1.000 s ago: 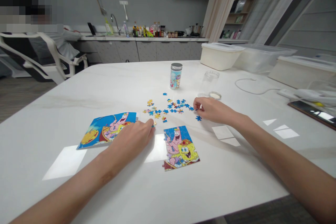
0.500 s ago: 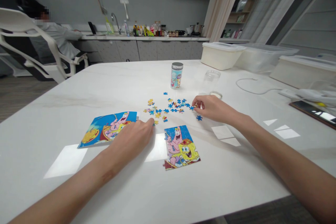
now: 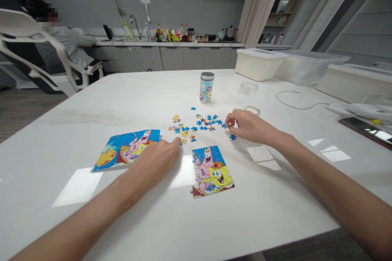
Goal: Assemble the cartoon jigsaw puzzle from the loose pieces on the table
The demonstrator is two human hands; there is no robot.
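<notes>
My right hand (image 3: 246, 124) is closed in a pinch at the right end of the loose pieces, with a puzzle piece (image 3: 228, 125) between thumb and finger. Curled on the table, my left hand (image 3: 161, 155) covers the right part of a folded picture sheet (image 3: 114, 151); its fingertips reach the near edge of the pile, and what they hold, if anything, is hidden. Several loose jigsaw pieces (image 3: 203, 128), mostly blue and yellow, lie scattered between the hands. Closer to me is a joined section of the cartoon puzzle (image 3: 212, 171), its left edge uneven.
Behind the pieces stands a printed tin (image 3: 206, 88) with a metal lid. A clear jar (image 3: 247, 91) and a round lid (image 3: 252, 110) are to its right. Plastic boxes (image 3: 259, 65), a cable (image 3: 294, 107) and a phone (image 3: 367, 132) line the right side. A person (image 3: 69, 45) sits far left.
The right fingers have shifted slightly, and the piece in their pinch now lies flatter. The left hand stays in place; the view has moved only a little.
</notes>
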